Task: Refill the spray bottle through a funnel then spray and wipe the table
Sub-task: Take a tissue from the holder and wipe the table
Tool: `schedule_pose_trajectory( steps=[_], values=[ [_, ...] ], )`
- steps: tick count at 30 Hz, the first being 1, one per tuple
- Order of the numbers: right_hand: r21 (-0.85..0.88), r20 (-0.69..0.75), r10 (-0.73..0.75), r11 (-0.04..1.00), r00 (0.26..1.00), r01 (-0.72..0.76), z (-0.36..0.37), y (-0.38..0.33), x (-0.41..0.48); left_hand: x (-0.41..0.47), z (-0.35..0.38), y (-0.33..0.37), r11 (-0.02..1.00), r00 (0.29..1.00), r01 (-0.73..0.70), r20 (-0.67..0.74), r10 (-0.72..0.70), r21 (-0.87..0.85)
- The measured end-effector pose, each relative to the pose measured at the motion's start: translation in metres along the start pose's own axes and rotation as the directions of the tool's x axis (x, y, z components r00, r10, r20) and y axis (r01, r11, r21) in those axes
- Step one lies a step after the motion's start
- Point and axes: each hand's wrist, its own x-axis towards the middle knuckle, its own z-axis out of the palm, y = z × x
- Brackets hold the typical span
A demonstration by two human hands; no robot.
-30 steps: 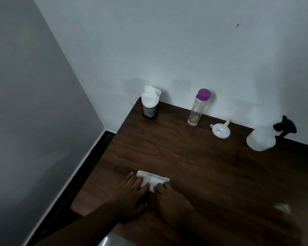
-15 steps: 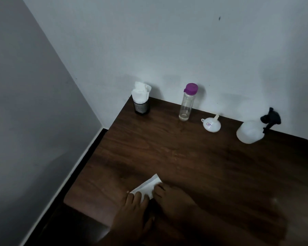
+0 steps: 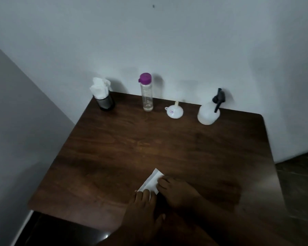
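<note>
A folded white tissue point(image 3: 151, 180) lies flat on the dark wooden table point(image 3: 149, 144) near its front edge. My left hand point(image 3: 143, 210) presses the tissue's near end with straight fingers. My right hand point(image 3: 178, 192) rests its fingertips on the tissue's right edge, fingers bent. At the back of the table stand a clear bottle with a purple cap point(image 3: 146, 93), a small white funnel point(image 3: 175, 111) lying mouth down, and a white spray bottle with a black trigger head point(image 3: 209, 110).
A black mesh holder stuffed with white tissues point(image 3: 103, 96) stands at the table's back left corner. White walls close in behind and to the left. Dark floor shows past the table's right edge point(image 3: 300, 174).
The view has swung right and the table sits more centred. The tissue has turned from lying crosswise to a diagonal, and both hands have slid rightward with it along the front of the table.
</note>
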Motion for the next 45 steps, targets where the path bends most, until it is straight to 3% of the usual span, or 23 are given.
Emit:
schedule_pose_trajectory(
  steps=[7, 13, 20, 24, 27, 32, 39, 45],
  values=[
    [-0.007, -0.023, 0.09, 0.996, 0.996, -0.09, 0.011, 0.042, -0.062, 0.028, 0.002, 0.065, 0.996, 0.996, -0.092, 0.001, 0.092, -0.011],
    [0.013, -0.066, 0.194, 0.981, 0.979, -0.193, 0.029, 0.076, -0.11, 0.054, -0.002, 0.115, 0.984, 0.978, -0.177, 0.119, 0.172, 0.036],
    [0.047, -0.075, 0.347, 0.938, 0.935, -0.344, 0.027, 0.088, -0.162, 0.073, 0.008, 0.156, 0.968, 0.957, -0.247, 0.172, 0.235, 0.049],
    [0.065, -0.106, 0.429, 0.903, 0.897, -0.424, 0.042, 0.084, -0.185, 0.08, 0.01, 0.166, 0.929, 0.921, -0.36, 0.194, 0.339, 0.088],
    [0.084, -0.179, 0.478, 0.878, 0.86, -0.471, 0.052, 0.071, -0.192, 0.079, 0.011, 0.159, 0.884, 0.888, -0.45, 0.171, 0.428, 0.128],
    [0.11, -0.231, 0.514, 0.857, 0.826, -0.503, 0.067, 0.041, -0.182, 0.082, 0.001, 0.134, 0.788, 0.797, -0.594, 0.258, 0.547, 0.163],
    [0.126, -0.191, 0.513, 0.858, 0.837, -0.498, 0.075, 0.006, -0.15, 0.084, -0.006, 0.084, 0.63, 0.662, -0.748, 0.295, 0.689, 0.209],
    [0.096, -0.23, 0.459, 0.888, 0.858, -0.449, 0.078, -0.028, -0.098, 0.074, -0.017, 0.022, 0.594, 0.65, -0.76, 0.323, 0.687, 0.265]
  ],
)
